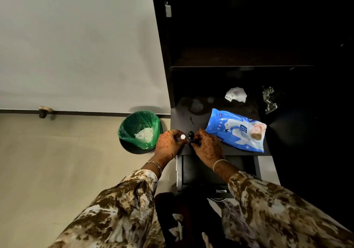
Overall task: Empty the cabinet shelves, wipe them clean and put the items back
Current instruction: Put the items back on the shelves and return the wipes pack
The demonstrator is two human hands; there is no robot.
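Observation:
The dark cabinet stands open, and its upper shelf (239,63) looks bare and dim. On the lower black surface (191,121) lie a blue pack of wet wipes (237,130) and a crumpled white wipe (236,94). At the front left edge of that surface, my left hand (169,142) grips a small bottle with a white round cap (183,137). Right beside it, my right hand (207,145) holds a small dark bottle (191,136). Both hands nearly touch. The bottles' bodies are mostly hidden by my fingers.
A bin lined with a green bag (139,130), wipes inside, stands on the floor left of the cabinet. A metal hinge (269,99) sits at the right of the shelf. A drawer (210,173) is pulled out below my hands. A white wall (76,46) runs along the left.

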